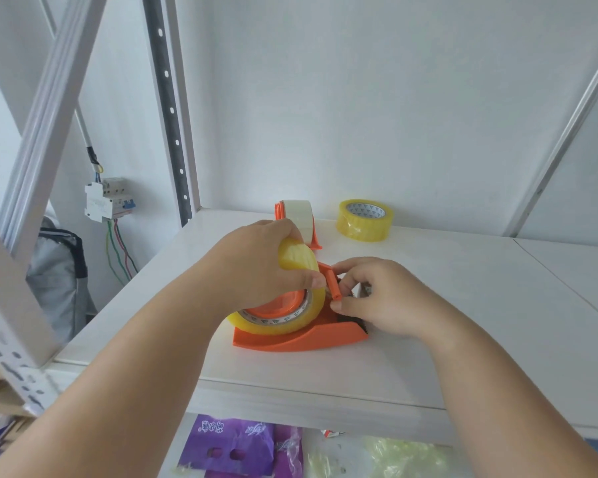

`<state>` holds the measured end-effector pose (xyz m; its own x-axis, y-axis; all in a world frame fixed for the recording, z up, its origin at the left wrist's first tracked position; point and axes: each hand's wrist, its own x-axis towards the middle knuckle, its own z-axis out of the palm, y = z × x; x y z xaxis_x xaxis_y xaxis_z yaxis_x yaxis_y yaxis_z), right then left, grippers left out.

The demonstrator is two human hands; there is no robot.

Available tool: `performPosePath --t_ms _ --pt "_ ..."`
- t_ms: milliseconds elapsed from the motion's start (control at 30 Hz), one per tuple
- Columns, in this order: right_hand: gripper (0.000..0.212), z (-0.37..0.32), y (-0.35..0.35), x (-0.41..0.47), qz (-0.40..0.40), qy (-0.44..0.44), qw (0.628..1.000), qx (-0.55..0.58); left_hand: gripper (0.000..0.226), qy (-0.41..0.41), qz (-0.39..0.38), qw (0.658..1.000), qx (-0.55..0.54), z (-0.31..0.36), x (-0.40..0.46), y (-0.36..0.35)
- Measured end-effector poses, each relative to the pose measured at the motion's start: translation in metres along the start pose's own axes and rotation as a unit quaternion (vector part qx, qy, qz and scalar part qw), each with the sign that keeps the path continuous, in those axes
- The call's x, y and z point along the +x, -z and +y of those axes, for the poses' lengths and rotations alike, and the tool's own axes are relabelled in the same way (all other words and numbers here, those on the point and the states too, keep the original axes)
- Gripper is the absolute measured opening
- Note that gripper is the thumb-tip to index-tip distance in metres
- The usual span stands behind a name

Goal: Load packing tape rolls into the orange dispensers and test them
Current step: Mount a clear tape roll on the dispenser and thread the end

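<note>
An orange tape dispenser (311,336) stands near the front of the white shelf (463,322) with a yellowish clear tape roll (290,322) mounted on its hub. My left hand (256,267) grips the top of that roll. My right hand (380,298) pinches at the orange roller (334,284) by the dispenser's front end, fingers curled around it. Behind stands a second orange dispenser (280,210) loaded with a pale tape roll (299,213), partly hidden by my left hand. A loose yellow tape roll (364,219) lies flat at the back.
A white wall closes the back of the shelf. Perforated rack posts (168,108) stand at the left, with a circuit breaker and wires (107,201) beyond. Purple packets (235,446) and clear bags (394,457) lie on the level below.
</note>
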<state>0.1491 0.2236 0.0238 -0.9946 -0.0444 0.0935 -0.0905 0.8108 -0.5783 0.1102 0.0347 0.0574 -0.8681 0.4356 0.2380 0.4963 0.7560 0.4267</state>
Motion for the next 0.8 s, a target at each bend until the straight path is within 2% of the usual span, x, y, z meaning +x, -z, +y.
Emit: performPosePath --t_ms 167,500,633,800 --pt "0.003 -0.003 0.015 0.003 -0.045 0.007 0.999 0.000 0.047 -0.016 -0.008 1.000 0.002 -0.001 0.002 0.001" --pt "0.016 0.010 0.005 0.000 0.026 0.034 0.999 0.013 0.040 -0.033 -0.016 0.999 0.017 -0.004 0.009 0.002" --pt "0.026 0.014 0.009 0.000 0.011 0.028 0.995 0.100 0.042 -0.029 -0.041 0.999 -0.008 -0.010 0.012 0.005" --pt "0.021 0.023 0.014 0.003 -0.007 0.011 0.983 0.185 0.053 -0.019 -0.064 0.997 -0.039 -0.017 0.014 0.011"
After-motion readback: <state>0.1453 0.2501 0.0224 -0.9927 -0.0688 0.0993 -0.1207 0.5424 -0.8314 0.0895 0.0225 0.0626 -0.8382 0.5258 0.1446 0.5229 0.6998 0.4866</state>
